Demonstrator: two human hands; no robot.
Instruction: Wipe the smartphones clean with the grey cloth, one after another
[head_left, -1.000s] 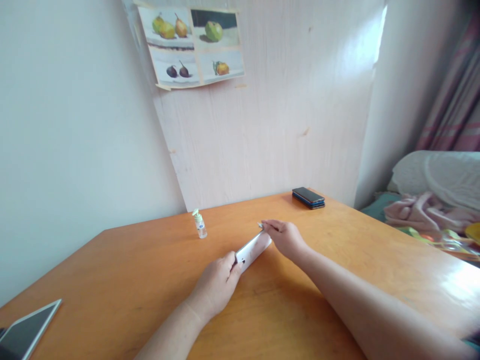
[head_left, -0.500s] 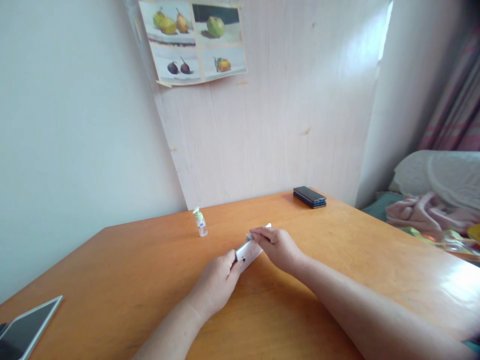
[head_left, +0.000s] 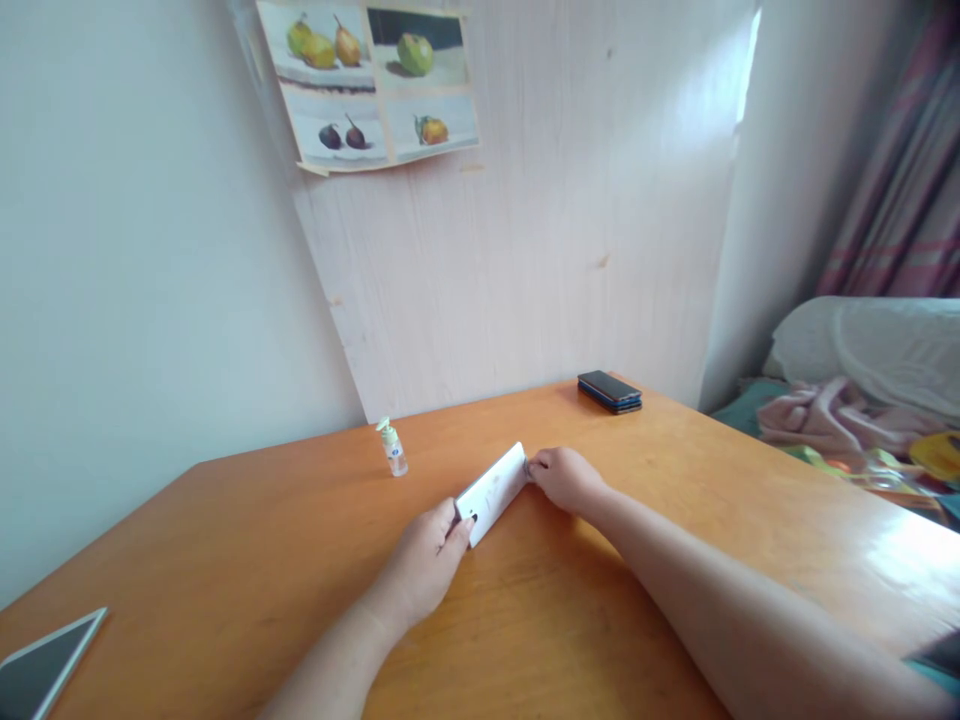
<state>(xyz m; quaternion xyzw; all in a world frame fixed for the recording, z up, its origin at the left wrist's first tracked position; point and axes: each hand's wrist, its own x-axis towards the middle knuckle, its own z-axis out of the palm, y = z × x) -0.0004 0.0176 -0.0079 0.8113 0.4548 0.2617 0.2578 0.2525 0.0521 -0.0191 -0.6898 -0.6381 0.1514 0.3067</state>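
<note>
My left hand (head_left: pixel 429 555) grips the near end of a white phone (head_left: pixel 496 492), thumb on the face towards me and fingers behind. The phone stands tilted on its long edge above the table, slanting away to the right. A dark camera spot shows close to my thumb. At the far end of the phone is my right hand (head_left: pixel 564 480), its fingers pinched together at the short edge. A small greyish-white bit shows at those fingertips; what it is I cannot make out.
A small clear pump bottle (head_left: pixel 394 452) stands behind the phone on the wooden table (head_left: pixel 285 560). Two dark phones lie stacked (head_left: pixel 609 391) at the back right. A white-framed tablet (head_left: pixel 52 660) lies at the near left. Beyond the right edge are pink cloth (head_left: pixel 810 408) and bedding.
My right hand has slid from the phone's upper long edge to its far end and lower. The phone has turned, showing more of its white face. The view has shifted slightly.
</note>
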